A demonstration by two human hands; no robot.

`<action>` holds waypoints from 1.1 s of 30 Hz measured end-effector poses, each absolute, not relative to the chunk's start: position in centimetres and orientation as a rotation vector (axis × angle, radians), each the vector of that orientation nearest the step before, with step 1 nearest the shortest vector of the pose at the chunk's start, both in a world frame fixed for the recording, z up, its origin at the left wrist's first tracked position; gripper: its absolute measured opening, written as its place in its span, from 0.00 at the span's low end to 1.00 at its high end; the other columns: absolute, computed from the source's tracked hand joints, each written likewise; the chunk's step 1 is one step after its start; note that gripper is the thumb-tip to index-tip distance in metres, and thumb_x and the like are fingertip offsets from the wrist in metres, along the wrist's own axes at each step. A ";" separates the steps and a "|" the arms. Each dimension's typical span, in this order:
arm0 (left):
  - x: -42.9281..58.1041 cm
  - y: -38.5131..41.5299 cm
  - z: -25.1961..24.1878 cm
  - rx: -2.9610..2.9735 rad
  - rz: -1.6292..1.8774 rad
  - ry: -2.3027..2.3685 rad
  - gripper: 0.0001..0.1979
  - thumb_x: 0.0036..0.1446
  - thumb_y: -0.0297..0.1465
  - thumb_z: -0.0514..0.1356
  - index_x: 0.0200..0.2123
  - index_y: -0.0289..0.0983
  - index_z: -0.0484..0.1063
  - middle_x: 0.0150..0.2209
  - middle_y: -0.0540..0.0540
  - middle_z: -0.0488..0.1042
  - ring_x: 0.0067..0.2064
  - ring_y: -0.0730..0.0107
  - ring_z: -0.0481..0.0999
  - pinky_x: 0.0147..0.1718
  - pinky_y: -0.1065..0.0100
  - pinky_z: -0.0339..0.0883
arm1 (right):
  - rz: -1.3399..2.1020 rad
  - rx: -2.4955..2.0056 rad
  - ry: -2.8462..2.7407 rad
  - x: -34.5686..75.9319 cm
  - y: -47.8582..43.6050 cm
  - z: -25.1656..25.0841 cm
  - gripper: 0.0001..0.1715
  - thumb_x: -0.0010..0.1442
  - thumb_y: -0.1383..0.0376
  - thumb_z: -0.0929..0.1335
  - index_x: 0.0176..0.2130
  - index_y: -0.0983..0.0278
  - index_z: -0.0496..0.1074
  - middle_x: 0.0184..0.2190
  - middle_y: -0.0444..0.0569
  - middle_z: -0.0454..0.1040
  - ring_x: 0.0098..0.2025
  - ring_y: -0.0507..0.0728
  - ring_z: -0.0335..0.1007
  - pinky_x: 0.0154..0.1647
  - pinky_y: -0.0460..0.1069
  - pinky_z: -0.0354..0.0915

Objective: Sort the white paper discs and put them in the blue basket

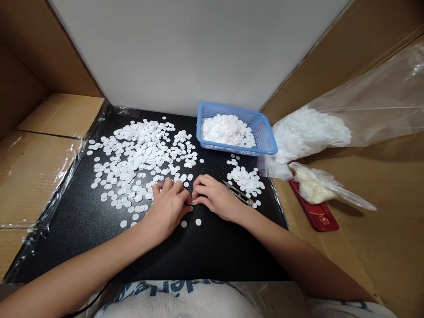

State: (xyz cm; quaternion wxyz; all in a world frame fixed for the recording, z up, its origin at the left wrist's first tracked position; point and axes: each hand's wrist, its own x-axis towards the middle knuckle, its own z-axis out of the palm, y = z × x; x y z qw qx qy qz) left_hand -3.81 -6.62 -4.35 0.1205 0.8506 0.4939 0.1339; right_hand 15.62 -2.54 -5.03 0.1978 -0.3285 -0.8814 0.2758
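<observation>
My left hand [169,204] is over the front of a wide spread of small white discs [139,150] on a black tabletop. Its fingers are curled with thumb and forefinger pinched together. Close beside it, my right hand [215,194] is also closed, its fingertips nearly meeting those of the left. A small pale bit shows between the fingertips, too small to name. Two loose discs [198,222] lie just in front of the hands. Partly hidden behind my right hand are metal thread snips [243,195], beside a smaller pile of discs [245,179].
A blue plastic basket [265,132] holding more white discs stands at the back. To its right lies a clear bag of white discs [308,132]. A smaller knotted bag [313,185] rests on a red case [319,216]. Cardboard [43,172] flanks the tabletop.
</observation>
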 end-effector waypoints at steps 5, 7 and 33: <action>-3.9 -6.6 -4.4 2.465 0.411 1.357 0.05 0.61 0.25 0.63 0.32 0.38 0.72 0.34 0.48 0.70 0.40 0.59 0.62 0.38 0.58 0.48 | 0.970 -0.793 -2.564 15.7 -1.3 -4.0 0.10 0.62 0.75 0.70 0.34 0.62 0.69 0.35 0.45 0.68 0.41 0.55 0.65 0.42 0.49 0.65; -4.0 -6.6 -4.4 2.484 0.432 1.317 0.05 0.62 0.26 0.62 0.32 0.38 0.72 0.34 0.48 0.70 0.40 0.59 0.62 0.38 0.58 0.48 | 0.998 -0.806 -2.571 15.7 -1.2 -3.7 0.10 0.63 0.75 0.69 0.34 0.62 0.68 0.34 0.44 0.68 0.40 0.55 0.65 0.41 0.49 0.64; -4.1 -7.0 -3.6 2.331 0.371 1.235 0.10 0.57 0.18 0.55 0.32 0.39 0.63 0.30 0.52 0.68 0.35 0.65 0.65 0.38 0.64 0.52 | 0.393 -0.996 -2.306 18.9 -9.0 -6.2 0.09 0.69 0.69 0.65 0.43 0.64 0.76 0.39 0.53 0.78 0.42 0.59 0.73 0.41 0.56 0.69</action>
